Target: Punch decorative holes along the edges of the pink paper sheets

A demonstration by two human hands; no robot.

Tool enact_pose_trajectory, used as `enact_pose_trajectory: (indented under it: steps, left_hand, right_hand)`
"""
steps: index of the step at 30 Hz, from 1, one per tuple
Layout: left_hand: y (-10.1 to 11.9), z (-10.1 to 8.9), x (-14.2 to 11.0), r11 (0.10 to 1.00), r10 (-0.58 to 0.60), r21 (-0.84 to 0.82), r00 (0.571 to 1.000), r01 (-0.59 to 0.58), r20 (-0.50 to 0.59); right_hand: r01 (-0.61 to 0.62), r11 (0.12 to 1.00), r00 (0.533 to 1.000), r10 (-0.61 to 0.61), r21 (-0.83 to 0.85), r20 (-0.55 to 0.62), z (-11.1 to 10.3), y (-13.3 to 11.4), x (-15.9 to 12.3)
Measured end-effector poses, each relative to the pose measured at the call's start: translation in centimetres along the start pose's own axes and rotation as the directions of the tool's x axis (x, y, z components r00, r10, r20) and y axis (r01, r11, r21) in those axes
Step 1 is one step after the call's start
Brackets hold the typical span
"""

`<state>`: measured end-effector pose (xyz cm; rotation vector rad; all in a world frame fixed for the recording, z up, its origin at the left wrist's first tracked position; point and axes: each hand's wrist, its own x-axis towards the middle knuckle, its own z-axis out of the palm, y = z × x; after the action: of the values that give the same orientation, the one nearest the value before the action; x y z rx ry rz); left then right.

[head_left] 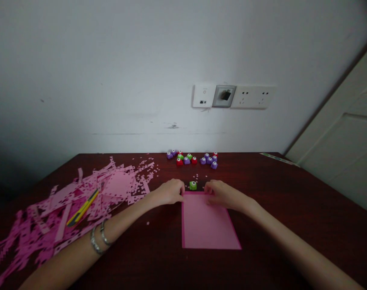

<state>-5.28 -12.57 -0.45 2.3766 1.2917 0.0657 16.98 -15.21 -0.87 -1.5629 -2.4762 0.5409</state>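
A light pink sheet of paper (209, 223) with darker pink margins lies flat on the table in front of me. At its far left corner, my left hand (172, 191) has its fingers closed on the edge. My right hand (222, 195) is closed at the far right corner, with its thumb over the sheet. Between both hands, just beyond the paper's far edge, sits a small green craft punch (193, 185) with a white, eye-like top. The undersides of the fingers are hidden.
Pink paper scraps (119, 184) with punched holes heap on the left, a yellow utility knife (83, 207) on top. Several purple, red and green punches (187, 160) stand near the wall. A patterned strip (278, 159) lies at the dark table's (280, 209) far right. Sockets (253, 97) are on the wall.
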Motion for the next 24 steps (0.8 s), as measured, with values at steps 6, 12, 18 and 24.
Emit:
enact_pose_trajectory:
  steps: [6, 12, 18, 24]
  left_hand:
    - [0.8, 0.1, -0.5, 0.994, -0.062, 0.089, 0.998, 0.064, -0.026]
    - [0.6, 0.3, -0.5, 0.998, -0.022, 0.065, 1.0, 0.023, -0.017]
    - [-0.4, 0.1, -0.1, 0.997, 0.069, 0.025, 0.997, -0.068, -0.034]
    - [-1.7, -0.1, 0.9, 0.972, 0.149, -0.186, 0.989, -0.144, 0.016]
  right_hand:
    - [-0.077, 0.997, 0.997, 0.078, -0.033, 0.027, -0.1, -0.3, 0.1]
    - [-0.046, 0.998, 0.998, 0.044, 0.035, 0.045, -0.4, -0.2, 0.0]
    - [0.007, 1.0, 1.0, -0.008, 0.025, 0.025, -0.4, 0.0, -0.1]
    - [0.005, 1.0, 0.999, -0.006, 0.03, 0.04, -0.5, -0.1, 0.0]
